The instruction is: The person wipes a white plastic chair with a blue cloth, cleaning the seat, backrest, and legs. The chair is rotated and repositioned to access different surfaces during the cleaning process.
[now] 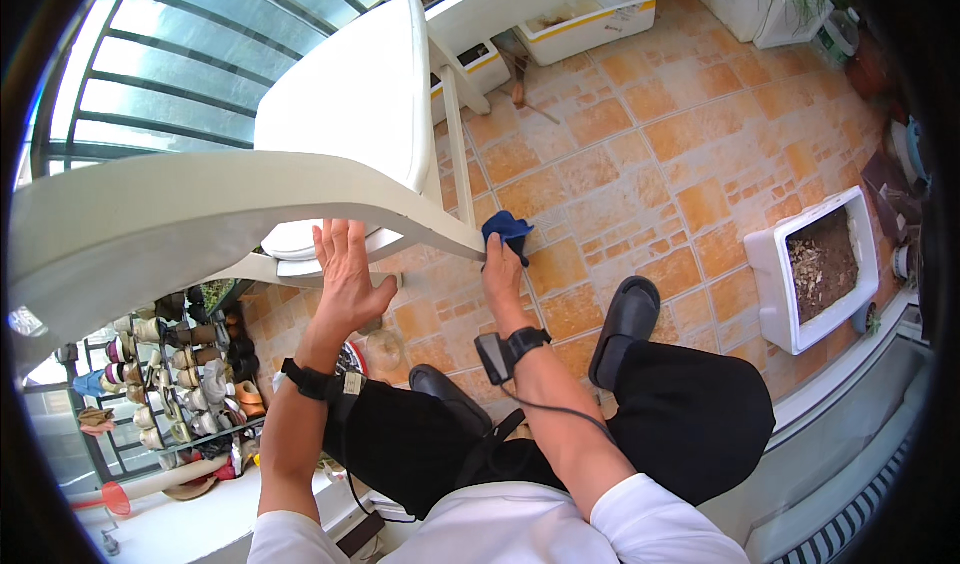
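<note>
A cream-painted chair (330, 181) with a white padded seat (352, 91) stands before me, its curved back frame nearest to me. My right hand (501, 267) grips a dark blue cloth (510, 230) at the lower end of the chair's rear leg. Beside the seat's near edge, under the curved frame, is my left hand (349, 271). Its fingers are extended with the thumb apart, and it holds nothing. The fingertips reach the frame's lower edge; whether they touch it I cannot tell.
A foam planter (761, 286) of soil stands to the right on the orange tile floor (592, 189). More foam boxes (592, 31) line the far wall. At left is a loaded shoe rack (165, 391). A transparent round container (385, 350) sits near my foot.
</note>
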Demonstrator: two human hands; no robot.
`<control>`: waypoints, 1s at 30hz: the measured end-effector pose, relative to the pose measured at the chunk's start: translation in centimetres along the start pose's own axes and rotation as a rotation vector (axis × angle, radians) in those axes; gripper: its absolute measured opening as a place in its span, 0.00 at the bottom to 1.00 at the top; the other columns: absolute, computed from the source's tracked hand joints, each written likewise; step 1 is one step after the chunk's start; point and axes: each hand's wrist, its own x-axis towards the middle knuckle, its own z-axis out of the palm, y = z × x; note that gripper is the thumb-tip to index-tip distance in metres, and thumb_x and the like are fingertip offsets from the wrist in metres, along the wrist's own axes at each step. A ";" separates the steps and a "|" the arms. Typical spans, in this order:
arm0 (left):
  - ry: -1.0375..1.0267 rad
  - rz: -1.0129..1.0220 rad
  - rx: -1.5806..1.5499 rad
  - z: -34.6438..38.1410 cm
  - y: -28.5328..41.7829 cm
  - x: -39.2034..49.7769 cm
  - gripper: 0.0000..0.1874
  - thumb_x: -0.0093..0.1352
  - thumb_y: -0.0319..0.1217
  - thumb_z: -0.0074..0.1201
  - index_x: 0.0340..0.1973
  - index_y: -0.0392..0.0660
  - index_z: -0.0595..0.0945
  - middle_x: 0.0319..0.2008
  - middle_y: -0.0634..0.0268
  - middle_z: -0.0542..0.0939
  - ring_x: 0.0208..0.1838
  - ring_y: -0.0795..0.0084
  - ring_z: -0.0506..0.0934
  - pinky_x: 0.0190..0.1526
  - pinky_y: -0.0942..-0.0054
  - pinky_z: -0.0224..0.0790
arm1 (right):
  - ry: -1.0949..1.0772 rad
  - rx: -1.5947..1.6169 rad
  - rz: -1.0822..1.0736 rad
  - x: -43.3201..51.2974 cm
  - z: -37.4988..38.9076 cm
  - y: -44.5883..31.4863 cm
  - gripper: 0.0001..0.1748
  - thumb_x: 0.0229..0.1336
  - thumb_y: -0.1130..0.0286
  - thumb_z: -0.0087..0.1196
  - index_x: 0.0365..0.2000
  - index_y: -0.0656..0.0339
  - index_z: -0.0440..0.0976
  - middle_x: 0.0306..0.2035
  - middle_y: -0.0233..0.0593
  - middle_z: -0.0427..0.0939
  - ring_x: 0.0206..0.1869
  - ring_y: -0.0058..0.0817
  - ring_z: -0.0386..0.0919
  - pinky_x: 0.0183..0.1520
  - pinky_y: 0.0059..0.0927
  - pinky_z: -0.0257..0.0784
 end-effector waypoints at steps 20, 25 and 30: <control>0.364 -0.194 -1.086 0.3 7.1 4.4 0.43 0.69 0.27 0.61 0.75 0.33 0.56 0.77 0.47 0.56 0.77 0.59 0.59 0.76 0.60 0.48 | 0.112 -0.101 -0.042 -1.3 0.4 -0.6 0.27 0.75 0.53 0.45 0.36 0.70 0.77 0.32 0.64 0.78 0.37 0.62 0.75 0.42 0.50 0.69; 0.101 -0.284 -0.964 -1.4 6.3 4.5 0.37 0.72 0.23 0.53 0.75 0.32 0.56 0.75 0.47 0.60 0.75 0.54 0.65 0.73 0.61 0.56 | 0.156 0.160 -0.116 -5.5 0.5 -5.8 0.26 0.75 0.54 0.47 0.38 0.72 0.78 0.31 0.58 0.80 0.37 0.50 0.81 0.44 0.43 0.73; 0.155 -0.211 -0.909 -3.6 5.0 0.7 0.29 0.69 0.23 0.56 0.66 0.33 0.69 0.56 0.49 0.81 0.64 0.57 0.78 0.67 0.63 0.66 | -0.065 0.659 -0.053 -7.7 -2.4 -13.3 0.28 0.79 0.53 0.38 0.47 0.67 0.81 0.42 0.37 0.85 0.41 0.28 0.82 0.44 0.28 0.76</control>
